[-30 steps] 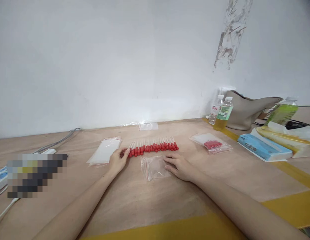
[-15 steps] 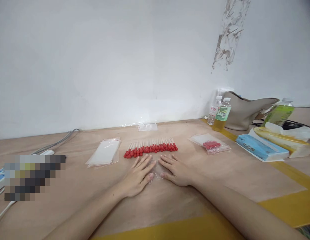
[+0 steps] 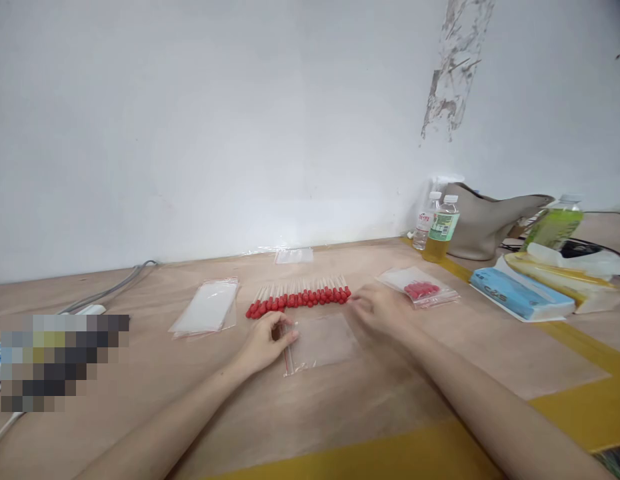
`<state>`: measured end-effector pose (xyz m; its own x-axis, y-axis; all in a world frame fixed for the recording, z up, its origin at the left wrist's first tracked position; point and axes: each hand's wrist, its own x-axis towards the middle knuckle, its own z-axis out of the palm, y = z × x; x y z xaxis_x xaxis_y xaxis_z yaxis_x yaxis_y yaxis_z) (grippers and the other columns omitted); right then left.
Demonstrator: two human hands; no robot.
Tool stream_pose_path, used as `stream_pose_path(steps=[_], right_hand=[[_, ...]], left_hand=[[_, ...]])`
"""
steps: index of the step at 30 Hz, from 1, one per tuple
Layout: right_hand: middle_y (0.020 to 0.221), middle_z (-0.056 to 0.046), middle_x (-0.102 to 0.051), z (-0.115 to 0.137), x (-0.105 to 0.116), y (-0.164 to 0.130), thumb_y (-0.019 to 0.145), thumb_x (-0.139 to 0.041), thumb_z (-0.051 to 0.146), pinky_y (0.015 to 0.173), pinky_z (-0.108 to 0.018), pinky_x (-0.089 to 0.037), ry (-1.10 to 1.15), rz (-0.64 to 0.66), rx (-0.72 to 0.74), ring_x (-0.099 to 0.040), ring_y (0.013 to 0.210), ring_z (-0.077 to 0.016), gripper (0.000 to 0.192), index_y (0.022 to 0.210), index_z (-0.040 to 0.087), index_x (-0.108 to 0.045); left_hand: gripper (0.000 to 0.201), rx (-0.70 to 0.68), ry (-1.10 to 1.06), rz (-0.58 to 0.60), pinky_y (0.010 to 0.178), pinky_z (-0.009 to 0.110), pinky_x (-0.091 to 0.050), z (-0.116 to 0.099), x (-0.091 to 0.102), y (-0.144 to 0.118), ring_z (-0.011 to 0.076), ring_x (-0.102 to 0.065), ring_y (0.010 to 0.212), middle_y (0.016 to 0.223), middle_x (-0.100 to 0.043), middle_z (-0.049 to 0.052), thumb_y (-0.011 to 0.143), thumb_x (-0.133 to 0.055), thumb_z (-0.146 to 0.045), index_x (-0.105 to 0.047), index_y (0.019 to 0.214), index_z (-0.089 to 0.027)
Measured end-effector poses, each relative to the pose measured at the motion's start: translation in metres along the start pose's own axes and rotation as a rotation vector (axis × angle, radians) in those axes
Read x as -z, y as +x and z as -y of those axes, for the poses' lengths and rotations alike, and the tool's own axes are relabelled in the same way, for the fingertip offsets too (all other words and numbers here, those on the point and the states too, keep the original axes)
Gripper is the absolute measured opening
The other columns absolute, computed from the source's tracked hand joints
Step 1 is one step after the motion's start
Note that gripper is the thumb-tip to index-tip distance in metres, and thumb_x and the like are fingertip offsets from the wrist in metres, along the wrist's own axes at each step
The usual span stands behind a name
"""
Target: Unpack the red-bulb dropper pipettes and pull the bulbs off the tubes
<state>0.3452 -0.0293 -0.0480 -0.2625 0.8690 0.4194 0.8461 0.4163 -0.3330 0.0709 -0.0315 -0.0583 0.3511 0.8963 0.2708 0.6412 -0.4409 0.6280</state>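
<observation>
Bagging step: your left hand [image 3: 264, 345] pinches the zip bag [image 3: 320, 343] mouth; your right hand [image 3: 379, 308], loosely open, nears the red-tipped sticks [image 3: 297, 299]; next, grasp some.

Makeshift packing workbench [image 3: 140, 373]: zip bags [image 3: 207, 307], drink bottles [image 3: 440, 230], bare wall [image 3: 190, 120].

White wall [image 3: 215, 120], peeling patch [image 3: 453, 73]; wooden table [image 3: 340, 400].

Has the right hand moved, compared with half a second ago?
Yes. The right hand has left the clear bag and gone right and farther away, to the right end of the row of red-tipped sticks.
</observation>
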Motion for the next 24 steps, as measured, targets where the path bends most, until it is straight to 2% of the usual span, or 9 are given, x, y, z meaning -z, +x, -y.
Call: stream_pose_path(steps=[2,4,7,10,14,16,19,22,24], right_hand=[[0.098,-0.01,-0.06,-0.023,0.013,0.004,0.082,-0.04,0.031,0.084,-0.035,-0.035,-0.205,-0.15,-0.24,-0.051,0.096,-0.022,0.027,0.089,0.017,-0.063],[0.11,-0.012,-0.054,-0.048,0.022,0.004,0.074,-0.051,0.031,0.084,-0.042,-0.033,-0.393,-0.187,-0.465,-0.045,0.104,-0.0289,0.029,0.098,0.019,-0.061],[0.111,-0.016,-0.051,-0.075,0.026,0.001,0.068,-0.058,0.034,0.08,-0.045,-0.035,-0.474,-0.038,-0.653,-0.047,0.102,-0.0323,0.04,0.103,0.015,-0.057],[0.095,-0.016,-0.058,-0.085,0.026,-0.002,0.07,-0.053,0.024,0.073,-0.036,-0.04,-0.442,0.075,-0.678,-0.055,0.091,-0.0271,0.026,0.093,0.012,-0.06],[0.086,-0.016,-0.061,-0.083,0.035,0.0,0.075,-0.045,0.022,0.064,-0.033,-0.041,-0.431,0.029,-0.682,-0.058,0.082,-0.0264,0.021,0.084,0.013,-0.062],[0.088,-0.015,-0.061,-0.078,0.043,0.0,0.077,-0.043,0.024,0.062,-0.034,-0.041,-0.427,-0.109,-0.69,-0.057,0.082,-0.0276,0.023,0.087,0.016,-0.062],[0.089,-0.013,-0.061,-0.065,0.054,0.001,0.081,-0.038,0.029,0.064,-0.036,-0.041,-0.35,-0.417,-0.654,-0.057,0.083,-0.0267,0.028,0.092,0.017,-0.061],[0.081,-0.009,-0.062,-0.045,0.055,0.002,0.079,-0.043,0.038,0.066,-0.034,-0.042,0.005,-0.616,-0.56,-0.057,0.077,-0.0223,0.032,0.096,0.016,-0.059],[0.075,-0.006,-0.061,-0.027,0.048,0.002,0.076,-0.048,0.04,0.062,-0.032,-0.045,0.439,-0.576,-0.527,-0.057,0.068,-0.0182,0.035,0.1,0.016,-0.056]], left_hand=[[0.029,0.082,0.009,-0.031,0.064,0.027,-0.041,0.0,-0.005,0.008,0.0143,-0.05,0.067,0.077,-0.056,0.001,0.062,-0.064,-0.036,-0.054,0.081,-0.017],[0.039,0.15,-0.03,0.038,0.058,0.024,-0.038,-0.001,-0.007,0.013,0.0124,-0.048,0.062,0.073,-0.053,-0.001,0.054,-0.07,-0.033,-0.05,0.083,-0.017],[0.044,0.23,-0.127,0.208,0.051,0.021,-0.034,-0.004,-0.003,0.011,0.0105,-0.045,0.056,0.063,-0.049,-0.005,0.053,-0.069,-0.032,-0.048,0.087,-0.016],[0.03,0.24,-0.164,0.266,0.048,0.02,-0.03,-0.007,0.013,0.0,0.0089,-0.041,0.05,0.054,-0.042,-0.006,0.06,-0.063,-0.04,-0.051,0.07,-0.015],[0.034,0.316,-0.299,0.033,0.058,0.023,-0.039,0.007,0.061,-0.011,0.0118,-0.05,0.06,0.066,-0.053,-0.001,0.067,-0.057,-0.047,-0.051,0.074,-0.014],[0.029,0.365,-0.231,-0.284,0.06,0.023,-0.041,0.026,0.091,-0.01,0.0101,-0.049,0.059,0.065,-0.051,-0.002,0.071,-0.053,-0.043,-0.049,0.075,-0.014],[0.026,0.443,-0.126,-0.452,0.064,0.026,-0.041,0.055,0.127,-0.005,0.0105,-0.049,0.06,0.061,-0.047,-0.005,0.074,-0.053,-0.032,-0.044,0.09,-0.013],[0.041,0.49,0.011,-0.519,0.071,0.031,-0.038,0.069,0.138,-0.003,0.019,-0.051,0.075,0.064,-0.05,-0.003,0.062,-0.065,-0.024,-0.044,0.094,-0.012],[0.038,0.451,0.089,-0.566,0.077,0.032,-0.035,0.064,0.128,-0.005,0.0235,-0.047,0.091,0.076,-0.053,0.001,0.064,-0.064,-0.025,-0.045,0.095,-0.013]])
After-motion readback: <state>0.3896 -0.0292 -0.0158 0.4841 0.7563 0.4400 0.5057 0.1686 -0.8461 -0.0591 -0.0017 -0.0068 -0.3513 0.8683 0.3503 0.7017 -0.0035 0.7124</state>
